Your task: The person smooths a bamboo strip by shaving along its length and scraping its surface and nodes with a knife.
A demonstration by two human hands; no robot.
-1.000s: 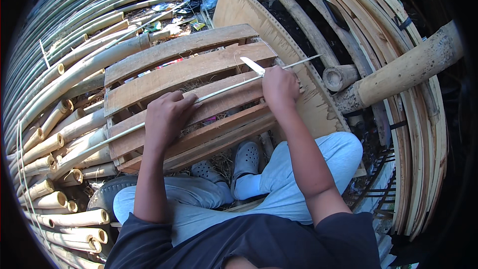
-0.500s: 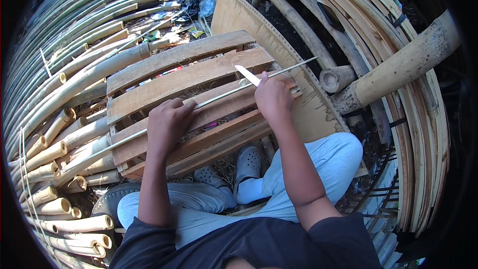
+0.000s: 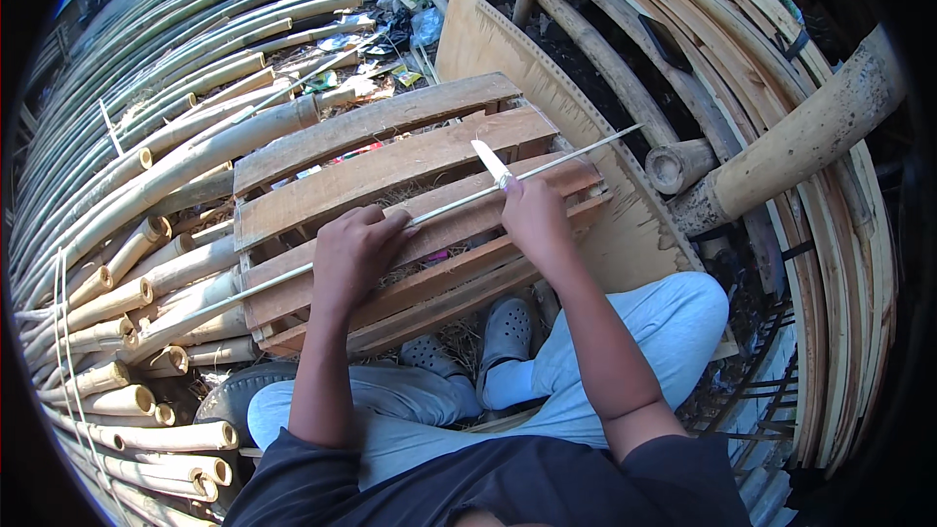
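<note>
A long thin bamboo strip (image 3: 586, 148) runs slantwise across a slatted wooden crate (image 3: 390, 150), from low left to upper right. My left hand (image 3: 357, 249) is closed on the strip near the crate's middle, pressing it over a slat. In my right hand (image 3: 536, 222) is a knife with a pale blade (image 3: 491, 163), pointing up and left. The blade crosses the strip just right of my left hand; whether its edge bites is too small to tell. My right fingers hide the knife's handle.
Bamboo poles (image 3: 185, 434) are stacked on the left. A plywood sheet (image 3: 625, 244) lies beyond the crate's right side. A thick bamboo pole (image 3: 800, 141) juts in from the right, before long bent planks (image 3: 830, 332). Litter (image 3: 390, 68) is scattered behind the crate.
My right hand and the knife have shifted slightly left along the strip, closer to my left hand, which keeps its hold. The whole view has also shifted a little.
</note>
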